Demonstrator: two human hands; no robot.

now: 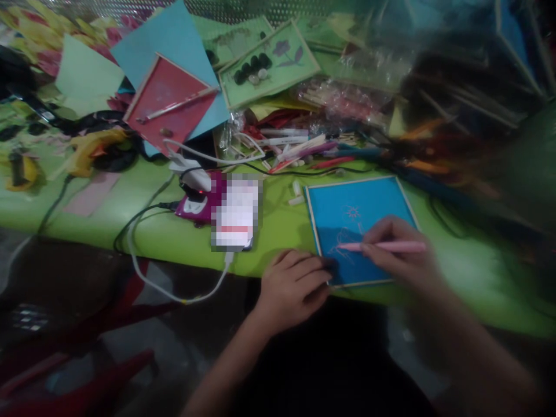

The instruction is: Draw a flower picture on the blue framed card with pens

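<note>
A blue card (373, 205) with a thin pale wooden frame lies near the table's front edge. Faint pinkish line drawings, one like a flower or sun, show on its surface. Between the fingers of my right hand (402, 249) is a pink pen (399, 247), its tip pointing left at the drawn lines. My left hand (295, 286) is closed at the card's lower left corner, with bent fingers gripping the frame there. The undersides of those fingers are hidden. Two small pale sticks (296, 196) lie just left of the card.
Left of the card are a blurred-out phone (237, 211) on a white cable and a purple power strip (200, 205). A yellow glue gun (93, 147) lies farther left. Behind are loose pens (299, 150), a red framed card (169, 104) and a green one (269, 63) with stones.
</note>
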